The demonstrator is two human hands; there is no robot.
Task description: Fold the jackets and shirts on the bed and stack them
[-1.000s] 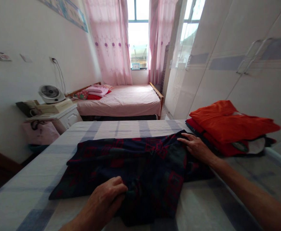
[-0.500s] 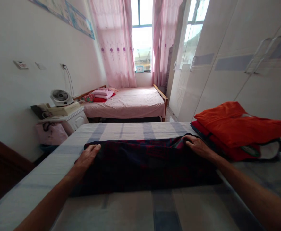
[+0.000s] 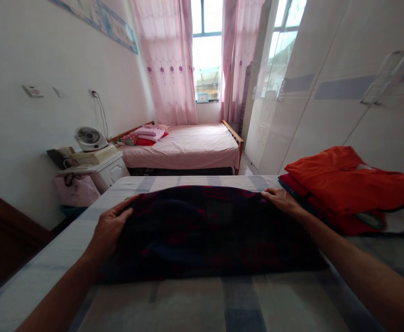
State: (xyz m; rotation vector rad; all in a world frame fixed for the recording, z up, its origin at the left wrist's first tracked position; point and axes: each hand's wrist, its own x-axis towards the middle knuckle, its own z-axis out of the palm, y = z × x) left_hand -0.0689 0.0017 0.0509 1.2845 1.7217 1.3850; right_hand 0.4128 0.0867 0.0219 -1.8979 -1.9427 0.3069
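Observation:
A dark garment (image 3: 209, 235) with red and blue patterning lies folded into a wide band across the bed in front of me; its exact kind does not show. At its far left corner, my left hand (image 3: 114, 223) pinches the cloth between thumb and fingers. My right hand (image 3: 278, 201) grips the far right part of the same edge. Between the hands the far edge bows upward a little. Just beyond my right hand sits a stack of folded clothes, with an orange garment (image 3: 347, 180) on top.
The near bed has a white and blue checked sheet (image 3: 243, 299). Behind it stands a second bed (image 3: 191, 147) with pink bedding. A white cabinet (image 3: 110, 170) carrying a small fan (image 3: 90, 138) is at the left. Tall white wardrobes (image 3: 329, 69) line the right side.
The garment's far edge has risen into a curve between my hands. My left hand has shifted slightly left and its fingers now pinch the corner. The view has moved slightly.

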